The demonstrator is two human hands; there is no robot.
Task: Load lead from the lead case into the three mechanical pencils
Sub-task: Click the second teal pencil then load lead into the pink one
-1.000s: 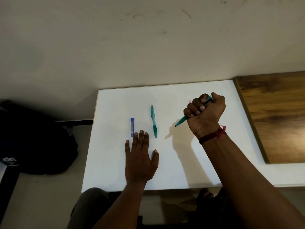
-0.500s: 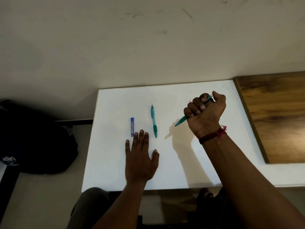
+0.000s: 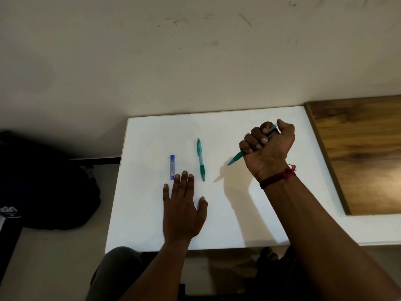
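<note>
Fingers (image 3: 256,137) of the right hand (image 3: 269,146) curl into a tight fist round a slim teal plastic mechanical pencil (image 3: 236,158), the thumb folded over the top. The pencil slants through the fist. Its pointed end sticks out below the little finger, aimed down and to the left, and its other end shows between thumb and forefinger. The tip hangs above the white rectangular tabletop (image 3: 152,213), with its shadow falling apart from it. A dark red thread band (image 3: 277,178) circles this wrist.

The left hand (image 3: 183,213) lies palm down on the tabletop. Its fingers are straight, with the three middle ones pressed together and the little finger and thumb spread aside. It holds nothing.

A narrow blue rectangular lead case (image 3: 172,167) lies flat on the table, lengthwise away from the person. Its near end is just beside the left ring fingertip; whether they touch I cannot tell. A second teal mechanical pencil (image 3: 200,159) lies on the table to the right of the case, roughly parallel to it, between the case and the right fist, tip toward the person.

A brown wooden board (image 3: 358,153) lies at the table's right side. A dark bag (image 3: 43,187) sits on the floor to the left.
</note>
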